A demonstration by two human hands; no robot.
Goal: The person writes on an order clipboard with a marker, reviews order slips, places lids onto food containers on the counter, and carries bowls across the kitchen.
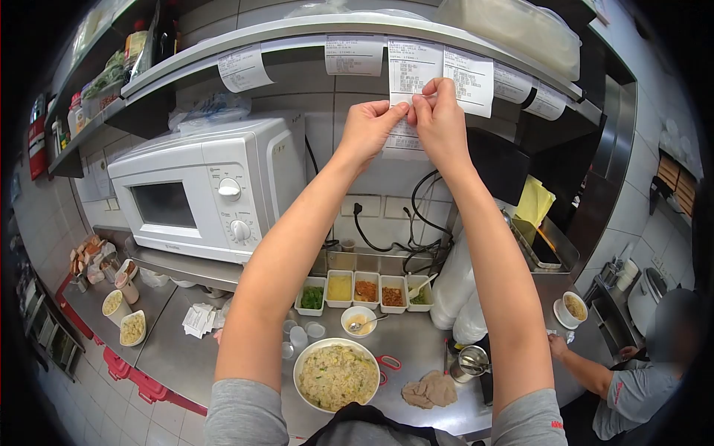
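Both my hands are raised to a row of printed order slips under the shelf edge. My left hand point(366, 128) pinches the lower edge of a white order slip point(415, 68) between thumb and finger. Right beside it, my right hand point(440, 125) has its fingers closed on the lower part of the same slip, thumbs nearly touching. Another order slip point(470, 78) hangs just right of it, partly behind my right fingers. Below my hands more printed paper point(405, 139) shows, partly hidden by them.
A white microwave point(201, 186) stands left. On the steel counter are a bowl of fried rice point(336, 375), red-handled scissors point(388, 363), a brown cloth point(430, 390) and several topping containers point(340, 288). Black cables point(413, 241) run along the wall. A co-worker point(639, 386) is at right.
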